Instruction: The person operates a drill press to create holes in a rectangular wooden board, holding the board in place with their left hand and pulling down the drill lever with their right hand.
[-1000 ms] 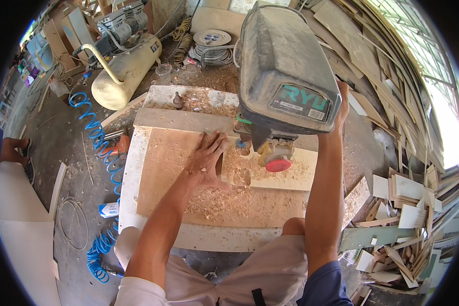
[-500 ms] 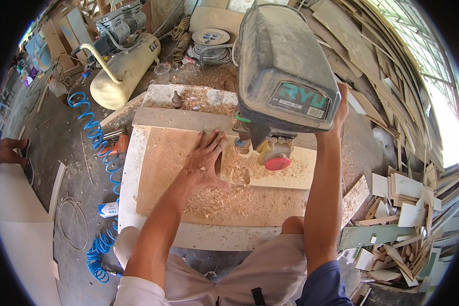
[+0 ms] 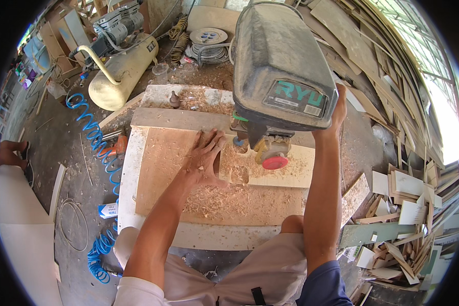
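A dusty dark drill press (image 3: 275,61) stands over the table, a red round knob (image 3: 275,162) low on its front. Below it lies a pale board (image 3: 285,173) with two rounded hollows near its left end, strewn with shavings. My left hand (image 3: 207,155) presses at that end, fingers stretched apart, thumb along the near side. Raised at the drill press's right side, my right hand (image 3: 332,116) looks curled; the machine hides most of its fingers and whatever they grip. Under the board is a brown panel (image 3: 163,173), with a grey wooden strip (image 3: 178,118) across its far edge.
Wood shavings (image 3: 214,204) cover the panel. A cream air compressor (image 3: 122,71), a blue coiled hose (image 3: 94,127) and an orange tool (image 3: 121,145) are on the left. A cable reel (image 3: 208,36) lies behind. Scrap boards (image 3: 403,239) pile up on the right. Another person's leg (image 3: 13,153) shows far left.
The view has shifted slightly, so the drill press appears a little farther left. Both hands keep their places, the left on the board's end, the right at the machine's side.
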{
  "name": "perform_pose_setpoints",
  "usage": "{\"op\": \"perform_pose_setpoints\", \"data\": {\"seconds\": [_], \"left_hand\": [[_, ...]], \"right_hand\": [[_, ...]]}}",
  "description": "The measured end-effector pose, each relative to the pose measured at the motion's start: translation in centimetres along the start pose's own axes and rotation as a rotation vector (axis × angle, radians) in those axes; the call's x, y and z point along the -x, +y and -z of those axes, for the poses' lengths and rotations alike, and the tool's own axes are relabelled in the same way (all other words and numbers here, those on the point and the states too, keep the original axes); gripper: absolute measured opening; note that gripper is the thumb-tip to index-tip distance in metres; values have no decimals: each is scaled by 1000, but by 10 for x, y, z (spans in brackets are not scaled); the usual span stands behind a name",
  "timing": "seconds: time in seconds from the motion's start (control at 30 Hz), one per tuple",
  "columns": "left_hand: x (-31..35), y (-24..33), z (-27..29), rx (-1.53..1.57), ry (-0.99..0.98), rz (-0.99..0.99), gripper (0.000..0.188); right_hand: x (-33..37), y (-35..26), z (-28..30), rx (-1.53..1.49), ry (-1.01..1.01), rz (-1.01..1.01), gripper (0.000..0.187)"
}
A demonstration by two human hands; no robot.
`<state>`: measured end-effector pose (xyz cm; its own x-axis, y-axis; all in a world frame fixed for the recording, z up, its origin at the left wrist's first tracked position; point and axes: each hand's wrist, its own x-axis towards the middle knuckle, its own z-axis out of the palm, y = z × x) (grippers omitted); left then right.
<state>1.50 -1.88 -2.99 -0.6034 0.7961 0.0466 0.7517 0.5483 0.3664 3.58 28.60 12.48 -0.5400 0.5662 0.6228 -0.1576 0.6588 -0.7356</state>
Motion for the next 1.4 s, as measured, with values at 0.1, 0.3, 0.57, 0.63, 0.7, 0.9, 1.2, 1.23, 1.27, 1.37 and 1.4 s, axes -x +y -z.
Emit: {"op": "perform_pose_setpoints", "data": {"seconds": [0.1, 0.3, 0.57, 0.63, 0.7, 0.9, 1.2, 1.23, 1.27, 1.37, 1.4], "left_hand": [[0, 0, 0, -4, 2, -3, 141], [-1, -1, -1, -5, 4, -7, 140], [-1, -1, -1, -3, 6, -12, 141], [-1, -2, -2, 0, 4, -14, 141], [-1, -1, -1, -4, -5, -7, 141], [-1, 0, -2, 8, 12, -14, 140], [-1, 0, 1, -7, -16, 13, 141], [-1, 0, 1, -8, -21, 18, 141], [-2, 1, 1, -8, -20, 15, 141], [-2, 1, 2, -7, -18, 11, 142], [-2, 1, 2, -4, -20, 11, 142]], "right_hand": [[3, 3, 1, 82, -11, 91, 17], [9, 6, 4, -84, -25, 65, 17], [10, 18, 6, -194, -55, 48, 18], [14, 20, 8, -51, -43, 123, 18], [19, 18, 8, 36, -24, 188, 17], [24, 42, 15, -265, -70, 38, 30], [42, 39, 14, -435, -57, -47, 26], [43, 39, 14, -455, -42, -60, 27], [45, 39, 14, -475, -26, -74, 28], [50, 43, 13, -605, 3, -170, 31], [51, 44, 14, -664, -3, -206, 31]]}}
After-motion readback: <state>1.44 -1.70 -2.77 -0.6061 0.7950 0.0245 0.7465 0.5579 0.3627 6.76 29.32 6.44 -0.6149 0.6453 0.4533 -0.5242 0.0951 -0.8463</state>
